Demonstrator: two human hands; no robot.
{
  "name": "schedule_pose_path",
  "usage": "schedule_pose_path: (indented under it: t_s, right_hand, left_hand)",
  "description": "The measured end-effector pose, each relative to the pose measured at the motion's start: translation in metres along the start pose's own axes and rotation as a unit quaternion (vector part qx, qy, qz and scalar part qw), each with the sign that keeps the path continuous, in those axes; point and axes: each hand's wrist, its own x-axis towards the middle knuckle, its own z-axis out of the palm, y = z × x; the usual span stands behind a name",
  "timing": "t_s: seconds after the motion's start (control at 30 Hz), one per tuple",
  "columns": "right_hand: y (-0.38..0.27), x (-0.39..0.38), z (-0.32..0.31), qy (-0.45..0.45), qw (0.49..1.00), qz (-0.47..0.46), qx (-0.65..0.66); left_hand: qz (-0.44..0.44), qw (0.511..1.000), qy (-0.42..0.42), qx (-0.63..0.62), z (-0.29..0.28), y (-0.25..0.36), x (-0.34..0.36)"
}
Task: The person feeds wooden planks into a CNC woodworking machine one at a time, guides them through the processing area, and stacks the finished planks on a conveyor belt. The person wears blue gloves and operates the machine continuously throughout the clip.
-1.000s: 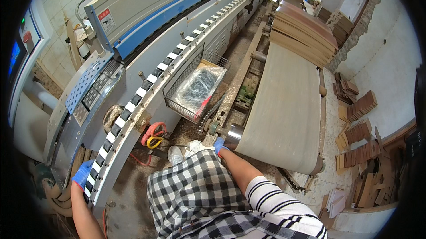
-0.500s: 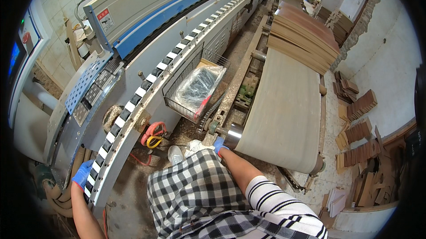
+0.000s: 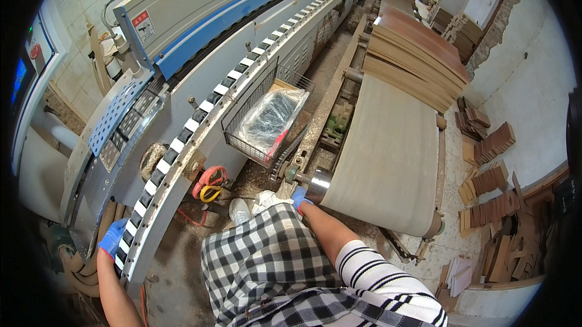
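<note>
My left hand (image 3: 111,239), in a blue glove, grips the outer edge of a long rail (image 3: 170,156) of black-and-white rollers at lower left. My right hand (image 3: 299,197), also gloved in blue, rests at the metal frame by the near roller (image 3: 318,185) of a wide belt conveyor (image 3: 382,157); its fingertips are unclear. A white cloth (image 3: 267,201) lies beside it. Curved stacked boards (image 3: 415,54) lie on the belt's far part. Red-handled and yellow-handled tools (image 3: 209,184) hang beside the rail, below a wire basket (image 3: 233,139) holding a plastic-wrapped package.
A grey and blue machine (image 3: 194,36) runs along the left, with a control panel (image 3: 35,51) at far left. Small board stacks (image 3: 491,145) line the right wall. My checked clothing (image 3: 254,254) and a white shoe (image 3: 239,210) show below.
The stacked boards on the conveyor have moved down the belt toward me, their front edge now lower in view. Both my hands stay in the same places.
</note>
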Motion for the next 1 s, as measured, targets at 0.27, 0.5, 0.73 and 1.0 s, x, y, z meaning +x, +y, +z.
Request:
schedule_pose_path:
  t_s: [0.27,0.5,0.73,1.0]
  right_hand:
    - [-0.004,-0.002,-0.007,0.005,1.0,-0.005,0.009]
    - [-0.007,-0.003,-0.012,0.005,1.0,-0.007,0.013]
    - [-0.009,-0.007,-0.012,-0.004,1.0,-0.009,0.016]
    - [-0.008,-0.007,-0.012,0.0,1.0,-0.006,0.02]
  left_hand:
    - [-0.025,0.999,-0.011,-0.024,-0.001,-0.002,0.003]
    - [-0.01,0.995,-0.048,-0.082,-0.012,-0.043,0.026]
    - [-0.018,0.997,-0.041,-0.056,-0.013,-0.038,0.022]
    - [-0.002,0.997,-0.045,-0.057,-0.016,-0.055,0.034]
